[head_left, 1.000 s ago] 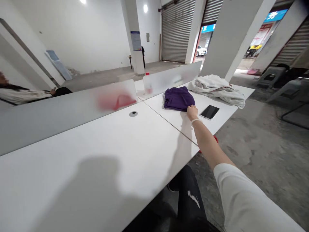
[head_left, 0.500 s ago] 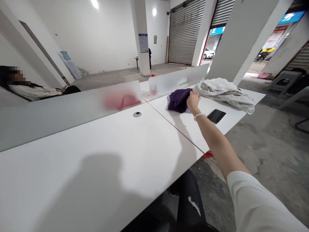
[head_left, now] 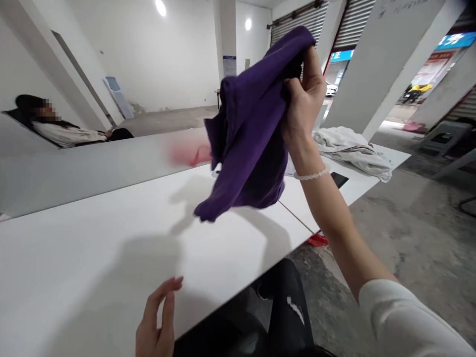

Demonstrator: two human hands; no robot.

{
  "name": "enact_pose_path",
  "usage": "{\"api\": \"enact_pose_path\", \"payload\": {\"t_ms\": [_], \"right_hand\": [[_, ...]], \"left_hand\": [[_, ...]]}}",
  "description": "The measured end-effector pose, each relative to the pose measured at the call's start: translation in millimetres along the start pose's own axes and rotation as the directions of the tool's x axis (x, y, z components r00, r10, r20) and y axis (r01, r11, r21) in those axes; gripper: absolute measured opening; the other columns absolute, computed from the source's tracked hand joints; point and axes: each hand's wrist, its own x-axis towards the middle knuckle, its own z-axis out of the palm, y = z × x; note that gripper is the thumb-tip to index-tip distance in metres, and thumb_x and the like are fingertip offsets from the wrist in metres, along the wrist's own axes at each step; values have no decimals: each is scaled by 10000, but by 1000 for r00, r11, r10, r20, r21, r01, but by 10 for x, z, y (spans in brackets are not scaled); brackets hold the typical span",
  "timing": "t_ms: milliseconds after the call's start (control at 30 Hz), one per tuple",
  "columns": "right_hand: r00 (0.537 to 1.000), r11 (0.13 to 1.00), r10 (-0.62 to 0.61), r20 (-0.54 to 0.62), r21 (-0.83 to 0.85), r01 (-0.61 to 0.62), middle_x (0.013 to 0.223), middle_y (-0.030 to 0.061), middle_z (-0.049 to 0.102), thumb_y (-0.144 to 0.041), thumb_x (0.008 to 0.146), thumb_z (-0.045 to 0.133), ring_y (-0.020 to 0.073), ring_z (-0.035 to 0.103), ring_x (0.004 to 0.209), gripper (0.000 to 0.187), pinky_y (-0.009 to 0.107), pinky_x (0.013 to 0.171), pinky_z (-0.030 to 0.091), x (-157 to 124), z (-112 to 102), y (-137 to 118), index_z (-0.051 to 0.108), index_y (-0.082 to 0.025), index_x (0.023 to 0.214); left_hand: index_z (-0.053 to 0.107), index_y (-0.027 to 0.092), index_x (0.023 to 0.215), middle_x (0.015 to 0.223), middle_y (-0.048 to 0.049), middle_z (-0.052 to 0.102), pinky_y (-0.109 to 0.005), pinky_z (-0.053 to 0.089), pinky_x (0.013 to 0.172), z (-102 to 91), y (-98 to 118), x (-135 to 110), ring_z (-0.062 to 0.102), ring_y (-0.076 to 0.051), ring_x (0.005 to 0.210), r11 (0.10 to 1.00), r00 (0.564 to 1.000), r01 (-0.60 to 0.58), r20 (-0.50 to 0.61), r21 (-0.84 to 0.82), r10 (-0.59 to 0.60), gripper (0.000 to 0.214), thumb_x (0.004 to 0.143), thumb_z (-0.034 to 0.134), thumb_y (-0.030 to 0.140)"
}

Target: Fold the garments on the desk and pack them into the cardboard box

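My right hand (head_left: 303, 101) is raised high above the white table (head_left: 111, 238), closed on a purple garment (head_left: 249, 134). The cloth hangs loose and crumpled from my fingers, its lower end dangling just above the tabletop. My left hand (head_left: 158, 322) has come up at the table's near edge, fingers apart and empty, below and left of the garment. A white bead bracelet sits on my right wrist.
A pile of light-coloured clothes (head_left: 353, 148) lies on the far right desk, with a dark phone (head_left: 339, 178) partly hidden behind my arm. Frosted dividers (head_left: 74, 168) run along the desk's back. A person (head_left: 63, 131) sits beyond them at left. Concrete floor lies to the right.
My right hand lifted the purple garment off the far desk and brought it up and toward me, where it unfolded. My left hand came into view at the bottom.
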Motion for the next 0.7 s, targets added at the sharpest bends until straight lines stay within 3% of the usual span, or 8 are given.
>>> {"api": "enact_pose_path", "payload": {"t_ms": [67,133,200,300,400,533,600,700], "right_hand": [[997,991,61,40,120,-66,1375,-51,465,-165,902,346,95,328,1370,477,297,1145,310,-157,80,-76,365,-282,1363],[964,964,180,197,160,-213,1299,-16,549,-167,884,396,142,437,1296,443,354,1088,387,-410,161,6,440,-252,1316],[831,926,303,467,61,-372,1105,12,659,-156,850,451,192,563,1143,376,408,991,461,-736,209,190,562,-214,1205],[565,903,373,736,-148,-404,810,18,705,-84,707,590,230,643,905,234,437,884,494,-1282,142,440,707,-193,878],[445,908,358,821,-196,-370,752,15,704,-36,593,654,227,651,790,220,424,843,506,-1796,-92,433,713,-214,709],[376,922,351,857,-247,-298,967,41,685,-130,720,605,190,643,823,280,365,803,523,-2398,-435,19,699,-229,965],[306,935,293,906,-205,-290,1021,55,662,-225,827,558,170,632,826,282,321,752,526,-2700,-524,-263,651,-231,1093],[218,980,145,965,-111,-162,1215,105,594,-405,884,544,225,577,1012,416,372,824,493,-3154,-531,-640,560,-249,1269]], "left_hand": [[558,282,1174,1187,-31,640,-367,531,894,4,74,132,566,-249,1158,998,1000,-2,-20,-66,0,380,895,427,504],[509,278,1271,1270,-43,594,-384,500,966,-46,58,232,547,-248,1187,992,999,-25,-49,-122,19,445,895,420,499],[424,274,1362,1361,-59,522,-397,472,1011,-108,-31,276,517,-250,1226,980,998,-58,-9,-190,58,520,893,415,499],[399,266,1382,1427,-67,459,-430,394,1082,-153,-211,242,467,-251,1280,979,992,-59,102,-198,80,537,894,416,490],[487,237,1319,1374,-78,521,-443,351,1105,-120,-337,170,478,-242,1273,995,970,-19,238,-95,42,472,920,365,455],[363,248,1423,1469,-106,402,-377,525,891,-31,-301,228,623,-225,1062,988,952,-135,285,74,109,522,909,356,339],[306,269,1456,1532,-108,284,-339,552,755,17,-199,374,661,-212,930,949,926,-254,331,188,182,608,855,389,233],[252,235,1482,1478,-110,384,-335,531,790,93,-33,699,637,-241,1021,879,853,-407,447,247,269,739,763,379,115]]}}
